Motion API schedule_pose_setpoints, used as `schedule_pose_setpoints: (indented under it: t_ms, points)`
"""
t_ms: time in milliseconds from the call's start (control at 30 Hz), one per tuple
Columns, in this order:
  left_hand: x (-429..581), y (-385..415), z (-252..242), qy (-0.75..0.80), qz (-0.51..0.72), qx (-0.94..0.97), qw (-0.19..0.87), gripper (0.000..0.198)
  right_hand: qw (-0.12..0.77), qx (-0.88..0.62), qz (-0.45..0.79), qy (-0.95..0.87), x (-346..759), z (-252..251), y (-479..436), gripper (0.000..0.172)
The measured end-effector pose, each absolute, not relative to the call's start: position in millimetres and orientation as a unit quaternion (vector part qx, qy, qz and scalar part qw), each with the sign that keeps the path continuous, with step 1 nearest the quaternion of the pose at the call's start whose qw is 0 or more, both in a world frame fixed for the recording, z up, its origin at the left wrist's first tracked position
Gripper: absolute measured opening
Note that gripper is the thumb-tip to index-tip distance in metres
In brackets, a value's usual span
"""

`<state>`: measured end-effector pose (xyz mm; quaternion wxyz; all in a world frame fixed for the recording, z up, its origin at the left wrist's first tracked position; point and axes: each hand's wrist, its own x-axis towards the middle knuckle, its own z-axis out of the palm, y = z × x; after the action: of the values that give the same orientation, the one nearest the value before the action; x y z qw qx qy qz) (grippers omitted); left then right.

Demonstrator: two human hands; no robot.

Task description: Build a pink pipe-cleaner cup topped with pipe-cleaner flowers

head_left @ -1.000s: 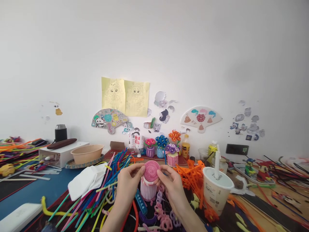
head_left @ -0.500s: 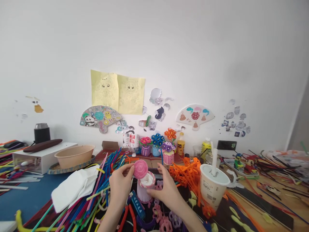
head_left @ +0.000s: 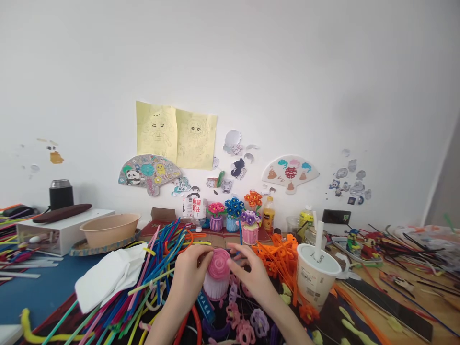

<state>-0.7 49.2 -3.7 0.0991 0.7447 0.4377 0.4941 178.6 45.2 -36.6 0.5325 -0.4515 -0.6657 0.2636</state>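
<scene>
A pink spiral disc [head_left: 219,263], coiled from fuzzy pipe cleaner, lies over the top of a small pale lilac pot [head_left: 215,289] with ribbed sides. The thumb and forefinger of my left hand [head_left: 192,270] pinch the disc's left edge. On the other side, my right hand [head_left: 251,270] curves around the right edge, thumb and forefinger against it. The disc hides the pot's rim and inside. A blue packet [head_left: 206,306] with white lettering lies beside the pot, and pink and lilac pipe-cleaner flowers [head_left: 245,330] lie in front of my right wrist.
Loose coloured pipe cleaners [head_left: 118,306] and white sheets [head_left: 109,275] spread to the left. Orange pipe-cleaner pieces [head_left: 276,256] and a drink cup [head_left: 316,278] with a straw stand right. Behind are small potted pipe-cleaner flowers [head_left: 235,215] and a beige bowl [head_left: 109,230].
The pink disc has moved right and down from beside the pot onto its top, covering the white filling. My right hand has shifted from the pot's side up to the disc's edge.
</scene>
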Motion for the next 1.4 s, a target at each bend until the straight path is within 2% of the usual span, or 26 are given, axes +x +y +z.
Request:
schedule_pose_setpoints:
  t_ms: [100,333,567,1000,1133,1233,1400]
  points:
    - [3,45,-3,0.383,0.471,0.790,0.083,0.023,0.518,-0.448,0.255,-0.682,185,-21,38,0.029]
    - [8,38,-8,0.293,0.443,0.845,0.052,0.022,0.511,-0.447,0.205,-0.704,189,-6,27,0.014]
    - [9,32,-4,0.253,0.456,0.853,0.016,0.020,0.495,-0.420,0.218,-0.729,193,-1,22,0.008]
    - [8,25,-3,0.271,0.488,0.829,-0.006,0.013,0.499,-0.398,0.309,-0.706,188,0,21,0.019]
    - [7,23,-2,0.285,0.485,0.827,-0.003,0.009,0.514,-0.401,0.316,-0.690,188,1,19,0.020]
    - [7,24,-4,0.300,0.478,0.825,0.010,0.014,0.523,-0.404,0.314,-0.682,188,2,18,0.020]
    - [11,26,-12,0.305,0.521,0.797,0.018,0.014,0.546,-0.401,0.297,-0.673,187,0,18,0.020]
